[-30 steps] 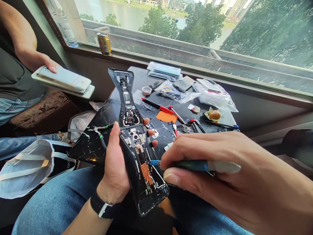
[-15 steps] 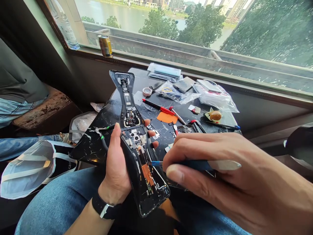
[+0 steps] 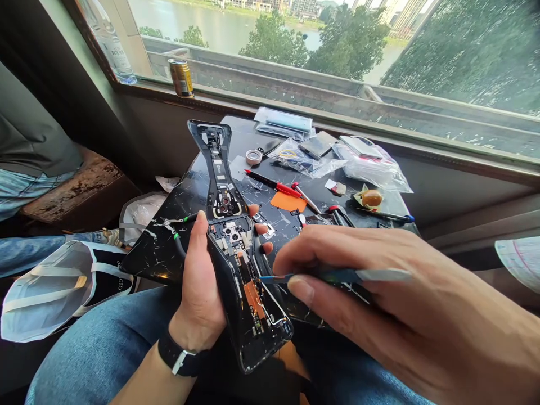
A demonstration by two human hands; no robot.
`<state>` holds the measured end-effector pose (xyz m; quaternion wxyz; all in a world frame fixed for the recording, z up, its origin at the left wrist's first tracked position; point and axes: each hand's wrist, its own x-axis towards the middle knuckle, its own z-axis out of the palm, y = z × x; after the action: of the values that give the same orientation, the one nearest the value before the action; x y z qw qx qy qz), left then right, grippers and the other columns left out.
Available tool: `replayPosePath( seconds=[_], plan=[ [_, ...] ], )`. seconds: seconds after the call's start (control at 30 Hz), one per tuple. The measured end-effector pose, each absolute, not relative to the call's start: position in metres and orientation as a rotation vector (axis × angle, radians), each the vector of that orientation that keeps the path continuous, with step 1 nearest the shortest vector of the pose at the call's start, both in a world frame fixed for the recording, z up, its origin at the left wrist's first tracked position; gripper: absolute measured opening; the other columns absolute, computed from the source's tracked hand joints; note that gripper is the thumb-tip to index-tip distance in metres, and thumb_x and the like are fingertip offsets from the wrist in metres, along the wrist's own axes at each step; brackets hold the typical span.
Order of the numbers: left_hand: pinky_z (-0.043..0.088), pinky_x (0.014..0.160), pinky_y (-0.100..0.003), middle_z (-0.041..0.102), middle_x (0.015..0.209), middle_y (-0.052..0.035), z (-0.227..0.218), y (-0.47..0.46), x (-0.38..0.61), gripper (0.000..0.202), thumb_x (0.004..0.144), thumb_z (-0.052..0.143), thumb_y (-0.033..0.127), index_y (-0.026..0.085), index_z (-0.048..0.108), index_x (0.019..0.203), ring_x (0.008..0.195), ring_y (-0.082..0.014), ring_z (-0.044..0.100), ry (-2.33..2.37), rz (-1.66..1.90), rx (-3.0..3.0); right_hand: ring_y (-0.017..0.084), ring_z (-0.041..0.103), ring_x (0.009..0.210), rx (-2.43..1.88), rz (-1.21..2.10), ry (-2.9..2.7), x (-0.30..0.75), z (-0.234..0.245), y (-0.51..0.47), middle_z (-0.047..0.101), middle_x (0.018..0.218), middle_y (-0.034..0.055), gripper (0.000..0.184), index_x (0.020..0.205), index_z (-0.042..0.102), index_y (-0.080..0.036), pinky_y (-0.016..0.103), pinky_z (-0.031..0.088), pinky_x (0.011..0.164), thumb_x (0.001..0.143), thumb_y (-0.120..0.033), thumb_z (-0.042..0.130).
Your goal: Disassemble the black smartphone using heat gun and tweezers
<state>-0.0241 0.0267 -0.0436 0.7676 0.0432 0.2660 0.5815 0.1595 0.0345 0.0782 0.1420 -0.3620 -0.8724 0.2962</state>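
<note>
two hands work above my jeans [image 3: 93, 337]: my left hand [image 3: 198, 287] grips the opened black phone frame [image 3: 230, 236] from behind, fingers [image 3: 253, 210] curled round its edge, while my right hand [image 3: 371, 309] pinches a slim blue-tipped tool [image 3: 337, 275] narrowly, its tip just beside the orange strip [image 3: 253, 299].

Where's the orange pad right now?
In the head view, the orange pad lies on the black table, just below the red pen and right of the opened phone.

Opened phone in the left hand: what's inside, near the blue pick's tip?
The opened phone shows an orange flex strip below the blue pick; anything beneath the strip stays covered.
</note>
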Motion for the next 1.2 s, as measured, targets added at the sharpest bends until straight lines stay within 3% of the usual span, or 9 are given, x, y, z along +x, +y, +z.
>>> replayPosePath(
  seconds=[0.17, 0.3, 0.47, 0.6, 0.67, 0.8, 0.93, 1.1, 1.2],
  plan=[
    [0.066, 0.09, -0.049, 0.077, 0.118, -0.0141, -0.0446, 0.0263, -0.0245, 0.07, 0.099, 0.048, 0.071, 0.017, 0.066, 0.139, 0.109, -0.035, 0.075, 0.586, 1.258, 0.152, 0.009, 0.062, 0.064, -1.094, 0.843, -2.5, 0.1587, 0.0767, 0.0366, 0.07, 0.08, -0.0079, 0.01, 0.095, 0.068, -0.025, 0.023, 0.045, 0.057, 0.102, -0.021, 0.063],
    [0.066, 0.085, -0.049, 0.078, 0.105, -0.013, -0.0399, 0.0256, -0.0238, 0.07, 0.099, 0.044, 0.073, 0.018, 0.068, 0.136, 0.1, -0.0339, 0.077, 0.667, 1.246, 0.179, 0.008, 0.059, 0.061, -1.032, 0.87, -2.531, 0.1567, 0.0776, 0.0388, 0.068, 0.075, -0.0074, 0.012, 0.089, 0.071, -0.022, 0.022, 0.042, 0.055, 0.1, -0.018, 0.068],
    [0.066, 0.082, -0.049, 0.077, 0.103, -0.0144, -0.0362, 0.0256, -0.0234, 0.071, 0.101, 0.04, 0.072, 0.017, 0.068, 0.136, 0.097, -0.0346, 0.077, 0.69, 1.248, 0.183, 0.01, 0.061, 0.065, -1.007, 0.965, -2.508, 0.1592, 0.0793, 0.0379, 0.07, 0.081, -0.0045, 0.021, 0.088, 0.073, -0.024, 0.024, 0.045, 0.059, 0.105, -0.029, 0.064],
    [0.065, 0.083, -0.05, 0.077, 0.107, -0.0143, -0.0391, 0.0258, -0.0231, 0.072, 0.1, 0.043, 0.072, 0.016, 0.067, 0.138, 0.094, -0.0341, 0.077, 0.647, 1.25, 0.155, 0.012, 0.065, 0.071, -1.038, 0.889, -2.514, 0.1606, 0.0775, 0.0377, 0.073, 0.087, -0.0022, 0.019, 0.096, 0.071, -0.024, 0.025, 0.049, 0.065, 0.107, -0.024, 0.056],
    [0.065, 0.081, -0.048, 0.076, 0.107, -0.0128, -0.0402, 0.0264, -0.0228, 0.071, 0.098, 0.048, 0.072, 0.017, 0.066, 0.139, 0.087, -0.0308, 0.076, 0.604, 1.25, 0.124, 0.013, 0.065, 0.07, -1.077, 0.855, -2.504, 0.1605, 0.0757, 0.0381, 0.073, 0.086, -0.0028, 0.014, 0.102, 0.069, -0.025, 0.026, 0.048, 0.063, 0.106, -0.023, 0.056],
    [0.064, 0.069, -0.04, 0.076, 0.106, -0.0122, -0.0382, 0.0274, -0.0232, 0.071, 0.096, 0.05, 0.073, 0.017, 0.069, 0.136, 0.079, -0.0256, 0.073, 0.629, 1.226, 0.079, 0.012, 0.062, 0.061, -1.146, 0.915, -2.484, 0.1586, 0.0761, 0.038, 0.07, 0.073, -0.0063, 0.011, 0.094, 0.069, -0.025, 0.025, 0.043, 0.055, 0.103, -0.021, 0.063],
    [0.065, 0.068, -0.038, 0.076, 0.102, -0.0121, -0.0355, 0.0269, -0.023, 0.071, 0.098, 0.044, 0.073, 0.018, 0.071, 0.133, 0.082, -0.0267, 0.074, 0.708, 1.228, 0.098, 0.011, 0.063, 0.066, -1.084, 0.978, -2.492, 0.1566, 0.0794, 0.0354, 0.071, 0.081, -0.0053, 0.015, 0.093, 0.072, -0.024, 0.024, 0.047, 0.061, 0.104, -0.024, 0.062],
    [0.067, 0.074, -0.047, 0.076, 0.102, -0.0112, -0.0405, 0.0274, -0.0227, 0.071, 0.097, 0.047, 0.074, 0.018, 0.069, 0.135, 0.081, -0.0289, 0.075, 0.633, 1.222, 0.093, 0.012, 0.065, 0.072, -1.113, 0.919, -2.49, 0.1585, 0.0796, 0.0345, 0.075, 0.089, -0.0037, 0.017, 0.105, 0.073, -0.024, 0.025, 0.049, 0.064, 0.102, -0.017, 0.058],
    [0.066, 0.079, -0.051, 0.077, 0.104, -0.0127, -0.039, 0.0271, -0.0265, 0.072, 0.099, 0.045, 0.072, 0.017, 0.065, 0.141, 0.087, -0.0325, 0.077, 0.631, 1.225, 0.086, 0.012, 0.065, 0.07, -1.099, 0.857, -2.517, 0.1594, 0.0803, 0.0387, 0.074, 0.085, -0.0029, 0.015, 0.099, 0.073, -0.021, 0.024, 0.048, 0.065, 0.103, -0.019, 0.059]
  ],
)
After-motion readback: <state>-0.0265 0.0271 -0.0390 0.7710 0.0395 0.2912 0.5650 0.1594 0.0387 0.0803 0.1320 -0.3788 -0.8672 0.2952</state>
